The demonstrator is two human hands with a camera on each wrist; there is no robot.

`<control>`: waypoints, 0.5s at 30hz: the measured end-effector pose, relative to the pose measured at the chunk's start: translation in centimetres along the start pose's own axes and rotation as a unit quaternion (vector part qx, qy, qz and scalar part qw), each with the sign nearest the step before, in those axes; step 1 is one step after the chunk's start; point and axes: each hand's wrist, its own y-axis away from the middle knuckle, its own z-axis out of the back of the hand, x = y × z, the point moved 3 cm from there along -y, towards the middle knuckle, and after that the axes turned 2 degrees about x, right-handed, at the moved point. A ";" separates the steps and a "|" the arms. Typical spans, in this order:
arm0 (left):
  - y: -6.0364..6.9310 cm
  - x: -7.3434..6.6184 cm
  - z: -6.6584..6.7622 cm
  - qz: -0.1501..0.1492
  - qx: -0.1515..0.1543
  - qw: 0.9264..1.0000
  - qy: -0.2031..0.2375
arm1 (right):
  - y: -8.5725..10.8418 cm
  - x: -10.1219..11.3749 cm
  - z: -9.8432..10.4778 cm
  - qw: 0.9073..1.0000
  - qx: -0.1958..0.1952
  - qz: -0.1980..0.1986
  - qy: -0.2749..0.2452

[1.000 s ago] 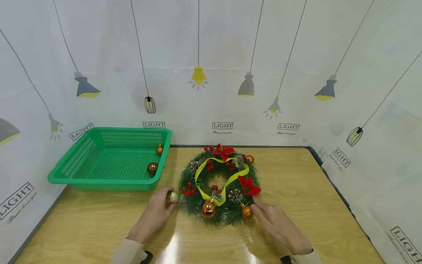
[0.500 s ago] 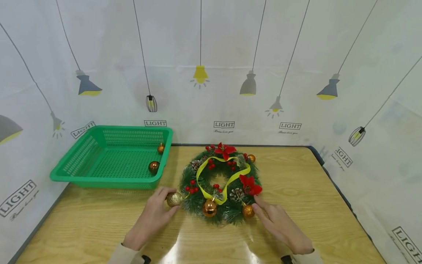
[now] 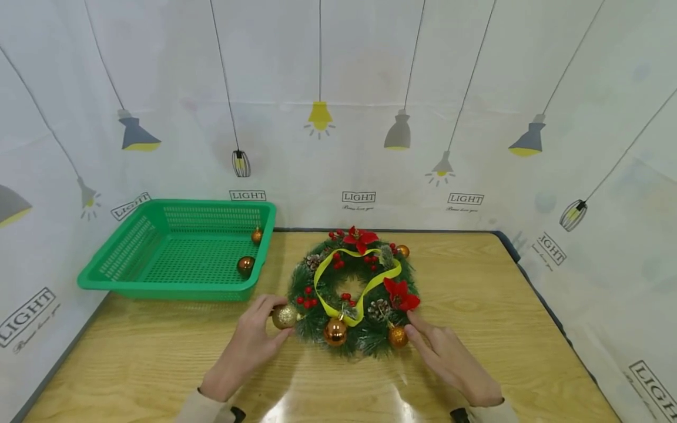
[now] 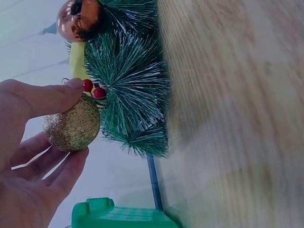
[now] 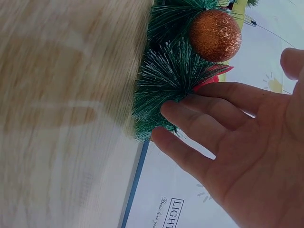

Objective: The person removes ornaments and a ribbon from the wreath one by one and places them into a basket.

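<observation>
A green Christmas wreath (image 3: 317,320) with red poinsettias, berries, pine cones and a yellow ribbon (image 3: 394,272) lies on the table. My left hand (image 3: 248,341) pinches a gold glitter bauble (image 4: 73,126) between thumb and fingers at the wreath's left edge. In the left wrist view the bauble sits close to some red berries (image 4: 99,93). My right hand (image 3: 449,358) rests its extended fingers against the wreath's right side, just beside an orange glitter bauble (image 5: 215,36). A shiny copper bauble (image 3: 335,332) hangs at the wreath's front.
A green plastic basket (image 3: 174,286) stands at the left back, with a shiny copper bauble (image 3: 245,266) and a smaller orange bauble (image 3: 257,235) inside. Another orange bauble (image 3: 404,251) is on the wreath's far right. A white backdrop printed with lamps rises behind the wooden table (image 3: 476,282).
My left hand has brought the gold bauble slightly right, closer against the wreath's left edge. The right hand stays by the wreath's right side.
</observation>
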 end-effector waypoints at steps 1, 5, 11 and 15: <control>0.0 0.0 0.0 0.001 -0.001 1.000 0.000 | 0.0 0.0 0.0 1.000 0.000 0.000 0.001; 0.1 0.0 0.0 0.006 -0.010 1.000 -0.008 | 0.0 0.1 0.0 1.000 -0.001 0.001 0.001; 0.2 0.1 0.1 0.008 -0.022 1.000 -0.014 | 0.0 0.1 0.0 1.000 -0.004 0.002 -0.005; 0.1 0.2 -0.1 -0.001 -0.027 1.000 0.003 | 0.1 0.0 -0.1 1.000 -0.003 0.001 -0.007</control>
